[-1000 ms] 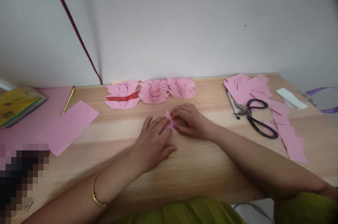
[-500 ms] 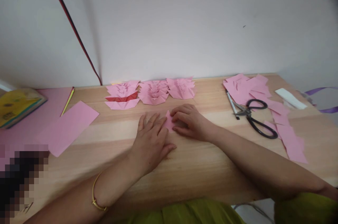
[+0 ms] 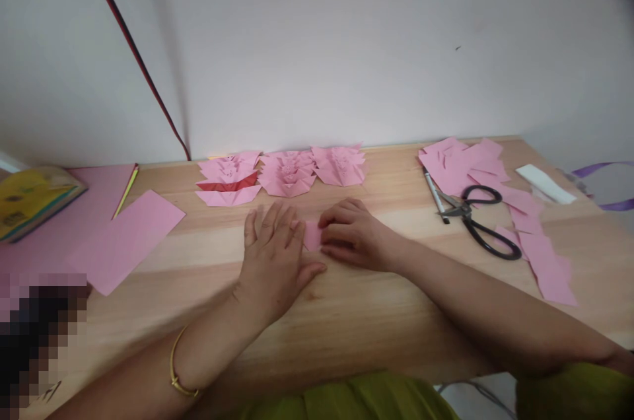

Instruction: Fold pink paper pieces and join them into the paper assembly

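Partly, left hand (image 3: 274, 256) and right hand (image 3: 357, 235) hide pink paper (image 3: 312, 236) (can't tell grip closure).

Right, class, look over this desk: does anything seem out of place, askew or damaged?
A red folded paper breaks up the leftmost row of pink folded papers, its colour unlike theirs. The black-handled scissors lie open, blades across a white pen, which looks untidy. No damage is visible.

Dim, soft indoor light, faint wall shadow, slight blur, dark upper-right corner
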### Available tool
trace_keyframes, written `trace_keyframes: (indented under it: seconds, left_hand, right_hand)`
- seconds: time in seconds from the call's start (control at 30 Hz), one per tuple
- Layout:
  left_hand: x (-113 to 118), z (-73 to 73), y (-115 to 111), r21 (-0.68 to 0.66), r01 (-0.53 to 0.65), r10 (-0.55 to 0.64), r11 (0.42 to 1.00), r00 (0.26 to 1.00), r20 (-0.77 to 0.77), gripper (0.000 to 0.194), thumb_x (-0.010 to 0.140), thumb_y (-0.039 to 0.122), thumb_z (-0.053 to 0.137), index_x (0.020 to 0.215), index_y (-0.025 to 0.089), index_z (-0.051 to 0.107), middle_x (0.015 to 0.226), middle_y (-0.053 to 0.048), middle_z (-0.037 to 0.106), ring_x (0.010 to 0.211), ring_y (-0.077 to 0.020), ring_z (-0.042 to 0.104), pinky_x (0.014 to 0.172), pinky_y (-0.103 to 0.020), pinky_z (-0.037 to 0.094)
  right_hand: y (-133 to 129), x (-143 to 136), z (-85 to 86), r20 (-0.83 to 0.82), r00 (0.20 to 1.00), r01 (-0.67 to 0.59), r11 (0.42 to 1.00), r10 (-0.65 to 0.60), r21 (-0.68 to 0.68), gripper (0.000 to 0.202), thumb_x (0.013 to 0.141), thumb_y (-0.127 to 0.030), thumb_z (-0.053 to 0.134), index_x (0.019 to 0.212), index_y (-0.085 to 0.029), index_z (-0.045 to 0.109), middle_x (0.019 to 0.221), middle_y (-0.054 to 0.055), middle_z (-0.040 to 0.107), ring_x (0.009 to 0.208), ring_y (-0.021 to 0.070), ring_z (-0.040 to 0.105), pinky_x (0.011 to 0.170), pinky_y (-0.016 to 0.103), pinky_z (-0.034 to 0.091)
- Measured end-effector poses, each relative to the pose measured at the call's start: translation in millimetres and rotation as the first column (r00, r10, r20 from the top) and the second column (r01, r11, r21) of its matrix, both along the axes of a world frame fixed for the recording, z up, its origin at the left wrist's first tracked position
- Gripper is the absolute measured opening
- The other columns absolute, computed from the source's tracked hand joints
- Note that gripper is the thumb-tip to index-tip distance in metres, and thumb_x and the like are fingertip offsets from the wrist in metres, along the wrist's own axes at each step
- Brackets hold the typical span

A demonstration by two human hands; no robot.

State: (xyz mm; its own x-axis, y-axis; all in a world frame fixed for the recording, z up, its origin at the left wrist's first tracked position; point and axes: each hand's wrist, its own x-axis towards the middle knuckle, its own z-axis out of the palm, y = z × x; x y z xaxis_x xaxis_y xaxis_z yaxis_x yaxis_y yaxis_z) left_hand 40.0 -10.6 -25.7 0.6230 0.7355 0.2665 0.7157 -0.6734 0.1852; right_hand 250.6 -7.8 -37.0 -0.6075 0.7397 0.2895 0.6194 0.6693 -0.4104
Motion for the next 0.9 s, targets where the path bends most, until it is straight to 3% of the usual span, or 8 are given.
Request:
trace_keyframes:
  seconds: [0.17,0.47,0.9]
  left_hand:
    - [1.5,1.8,0.4,-0.092,0.200,-0.203,0.975,0.979,-0.024,0.033,0.080,0.040,0.057,0.100,0.014,0.062,0.112,-0.014,0.060,0.109,-0.0281,0.051,0.102,-0.051,0.031]
    - [1.5,-4.4,-4.3,-0.050,0.204,-0.205,0.978,0.978,-0.019,0.038,0.079,0.042,0.059,0.102,0.012,0.063,0.115,-0.016,0.059,0.112,-0.0299,0.050,0.102,-0.051,0.032]
    - [1.3,-6.0,-6.3,-0.039,0.200,-0.201,0.979,0.979,-0.021,0.035,0.080,0.040,0.058,0.102,0.013,0.063,0.116,-0.016,0.059,0.114,-0.0291,0.049,0.101,-0.051,0.032]
  right_hand:
    - [-0.4,-1.0,-0.5,0.007,0.999,0.052,0.999,-0.052,-0.016,0.011,0.084,-0.029,0.055,0.081,-0.019,0.060,0.099,0.006,0.061,0.094,0.0181,0.052,0.087,0.037,0.032]
    - [-1.5,1.4,-3.3,0.042,0.975,0.216,0.976,-0.216,-0.009,0.017,0.079,-0.035,0.061,0.083,-0.019,0.056,0.102,0.007,0.060,0.095,0.0215,0.049,0.086,0.038,0.031]
    - [-2.7,-0.9,-2.6,0.083,0.966,0.244,0.970,-0.244,0.008,0.022,0.079,-0.041,0.060,0.084,-0.019,0.055,0.104,0.008,0.059,0.095,0.0223,0.049,0.086,0.038,0.031]
